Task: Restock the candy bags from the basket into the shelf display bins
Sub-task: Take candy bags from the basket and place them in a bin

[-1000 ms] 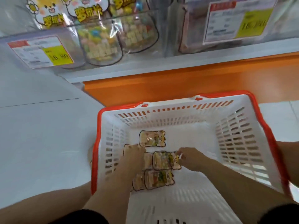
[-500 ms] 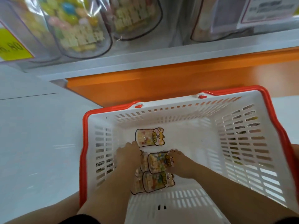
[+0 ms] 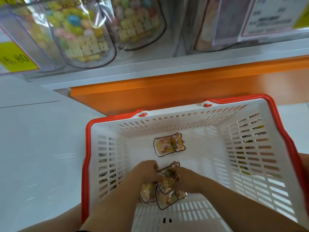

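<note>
Seemingly mid-pick, from the head camera: both hands are down inside the basket [image 3: 184,118], set low in front of the shelf [image 3: 150,71]. The left hand [image 3: 147,171] and the right hand [image 3: 186,180] meet over a small heap of bags [image 3: 165,200] close to the person's side of the basket. Between them a top bag [image 3: 167,177] is tilted up off the heap. The left grip is curled onto its clear end and the right grip is pinched on the printed header end, though blur hides the exact finger placement. One lone bag [image 3: 168,144] lies flat on the basket floor, apart from the heap and farther from the person. Above, the clear display bins [image 3: 87,39] hold the same sort of bags.

By their look, these pouches are light, thin and crinkly. The loose sweets inside probably shift, so the body would sag if squeezed in the middle. The film is likely slippery, and stacked bags may skate over one another. The flat sealed header looks like the best hold, being stiffer and having no candy beneath it to crush. Several bags could probably be gathered by their headers at once.
</note>
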